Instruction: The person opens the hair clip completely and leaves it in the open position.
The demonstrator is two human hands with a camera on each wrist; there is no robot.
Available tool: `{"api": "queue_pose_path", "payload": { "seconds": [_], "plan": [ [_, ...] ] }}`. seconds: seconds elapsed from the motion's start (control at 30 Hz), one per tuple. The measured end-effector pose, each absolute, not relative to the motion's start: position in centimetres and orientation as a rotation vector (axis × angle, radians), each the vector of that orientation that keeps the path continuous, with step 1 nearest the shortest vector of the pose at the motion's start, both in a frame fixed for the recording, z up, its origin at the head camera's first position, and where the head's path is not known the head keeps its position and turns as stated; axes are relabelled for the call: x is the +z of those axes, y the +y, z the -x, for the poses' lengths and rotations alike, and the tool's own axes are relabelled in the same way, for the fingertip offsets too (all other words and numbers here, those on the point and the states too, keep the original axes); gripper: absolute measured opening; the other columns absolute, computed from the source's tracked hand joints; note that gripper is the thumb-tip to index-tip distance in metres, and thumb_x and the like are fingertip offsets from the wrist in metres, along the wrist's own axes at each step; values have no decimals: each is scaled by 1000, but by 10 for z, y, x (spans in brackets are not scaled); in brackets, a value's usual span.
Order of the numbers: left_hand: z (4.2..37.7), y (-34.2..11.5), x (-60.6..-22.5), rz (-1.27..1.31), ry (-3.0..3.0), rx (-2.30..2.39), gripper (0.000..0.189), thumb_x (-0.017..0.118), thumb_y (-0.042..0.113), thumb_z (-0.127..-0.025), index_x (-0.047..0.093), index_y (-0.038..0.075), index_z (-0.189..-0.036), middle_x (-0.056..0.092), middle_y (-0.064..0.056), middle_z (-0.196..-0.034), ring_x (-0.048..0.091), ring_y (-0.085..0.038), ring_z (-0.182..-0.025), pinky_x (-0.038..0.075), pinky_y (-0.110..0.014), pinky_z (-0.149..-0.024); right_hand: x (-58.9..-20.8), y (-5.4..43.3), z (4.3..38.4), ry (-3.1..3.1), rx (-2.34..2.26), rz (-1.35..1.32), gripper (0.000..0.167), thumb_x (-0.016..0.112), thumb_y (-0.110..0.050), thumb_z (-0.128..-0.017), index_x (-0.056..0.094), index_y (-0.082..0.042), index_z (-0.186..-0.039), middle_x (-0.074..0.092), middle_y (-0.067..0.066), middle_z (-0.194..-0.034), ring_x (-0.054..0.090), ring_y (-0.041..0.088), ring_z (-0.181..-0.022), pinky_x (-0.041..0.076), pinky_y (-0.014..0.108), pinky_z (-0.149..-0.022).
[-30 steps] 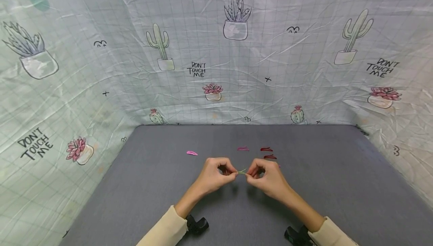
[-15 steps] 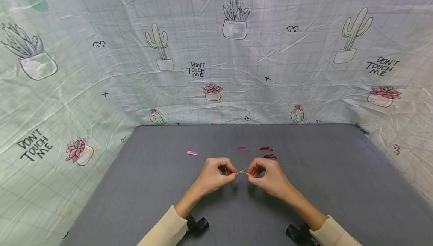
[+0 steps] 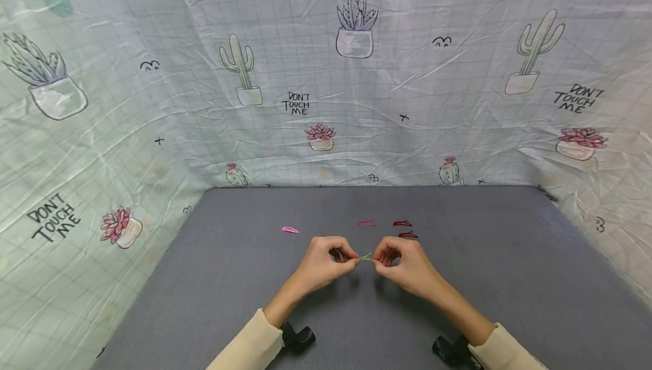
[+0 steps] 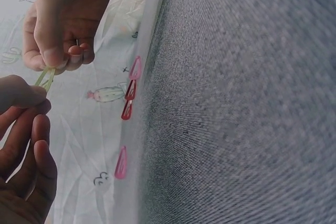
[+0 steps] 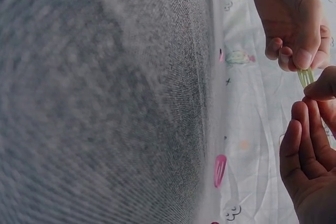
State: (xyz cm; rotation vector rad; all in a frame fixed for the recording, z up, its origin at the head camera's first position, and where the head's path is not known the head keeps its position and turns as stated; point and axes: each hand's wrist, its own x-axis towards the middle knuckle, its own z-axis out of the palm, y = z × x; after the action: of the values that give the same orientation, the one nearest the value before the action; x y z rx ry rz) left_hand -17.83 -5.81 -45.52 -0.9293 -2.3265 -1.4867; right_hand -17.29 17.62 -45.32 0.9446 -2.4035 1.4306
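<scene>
Between my two hands, above the grey table, is a light green snap hair clip [image 3: 365, 257], its thin strips splayed apart in the head view. My left hand [image 3: 326, 262] pinches one end between thumb and index finger. The other end is pinched the same way by my right hand [image 3: 406, 263]. In the left wrist view the clip [image 4: 46, 78] shows as a narrow V between the fingertips. Slots run along the clip [image 5: 304, 78] in the right wrist view, and its ends are hidden under the fingers.
Beyond the hands on the grey table [image 3: 244, 279] lie a pink hair clip [image 3: 290, 229] at left, another pink clip [image 3: 367, 223] in the middle, and two dark red clips [image 3: 402, 223] at right. A printed curtain [image 3: 285, 149] closes off the back and sides.
</scene>
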Motion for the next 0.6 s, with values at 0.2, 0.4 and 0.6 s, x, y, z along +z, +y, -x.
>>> {"api": "queue_pose_path", "payload": {
  "seconds": [0.2,0.4,0.6],
  "plan": [
    [180,-58,-455,933,-2339,-1479,11,81,6,-86,80,16,-83,76,0,-79,65,-2,-69,57,-24,-62,-453,178,175,-2434,1431,-922,20,78,1,-86,71,-19,-86,68,-6,-81,61,4,-69,56,26,-66],
    [181,-59,-453,902,-2372,-1467,6,80,10,-89,82,15,-88,78,-1,-83,66,-2,-71,57,-26,-64,-452,180,177,-2453,1435,-889,15,76,1,-86,73,-13,-86,69,-6,-80,62,5,-69,56,26,-66],
    [186,-59,-456,875,-2399,-1452,4,79,14,-91,82,11,-91,79,-1,-85,67,-2,-74,59,-29,-65,-452,180,180,-2475,1412,-870,11,75,-1,-88,74,-12,-88,70,-7,-82,63,3,-70,56,26,-68]
  ]
}}
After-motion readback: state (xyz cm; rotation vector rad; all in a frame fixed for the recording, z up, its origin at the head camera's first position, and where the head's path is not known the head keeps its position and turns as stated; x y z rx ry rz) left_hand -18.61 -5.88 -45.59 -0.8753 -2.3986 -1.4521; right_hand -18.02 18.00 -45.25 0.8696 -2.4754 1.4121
